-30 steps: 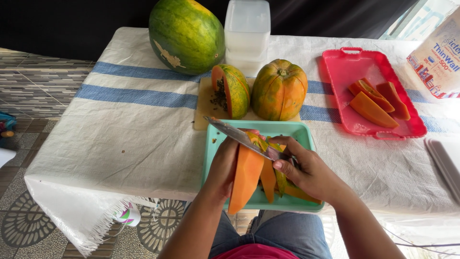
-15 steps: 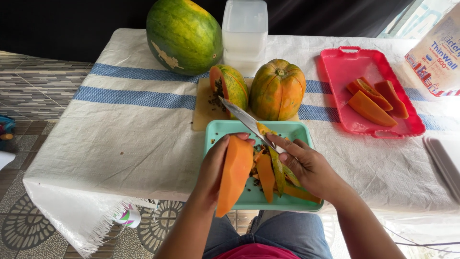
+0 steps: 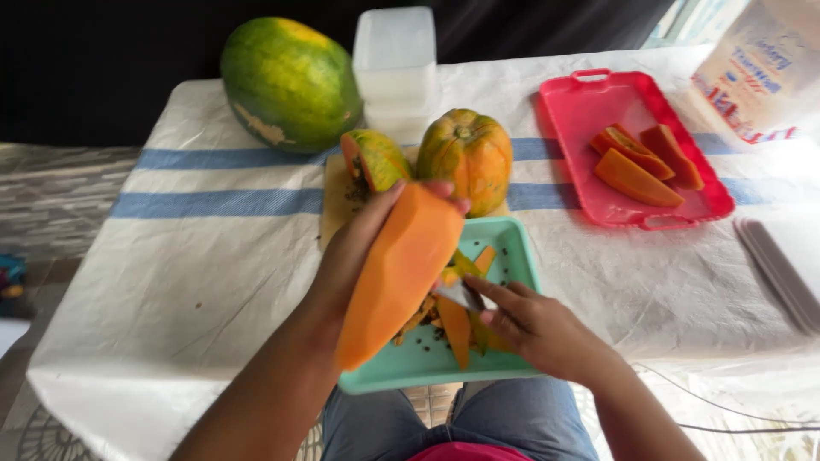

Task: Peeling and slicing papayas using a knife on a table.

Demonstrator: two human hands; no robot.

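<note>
Tablecloth (image 3: 213, 256) blue-striped, teal tray (image 3: 512, 256), patterned floor (image 3: 26, 427)

A peeled papaya piece (image 3: 397, 277) of smooth, moist-looking orange flesh is gripped by the left hand (image 3: 359, 243). The teal tray (image 3: 512, 256) and red tray (image 3: 589, 111) appear to be smooth plastic with a slight sheen. The table is covered by a matt, coarse woven cloth (image 3: 213, 265).

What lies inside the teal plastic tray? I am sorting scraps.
The teal plastic tray holds orange papaya peel strips and dark seeds. The left hand's peeled papaya piece and the right hand cover the rest.
</note>
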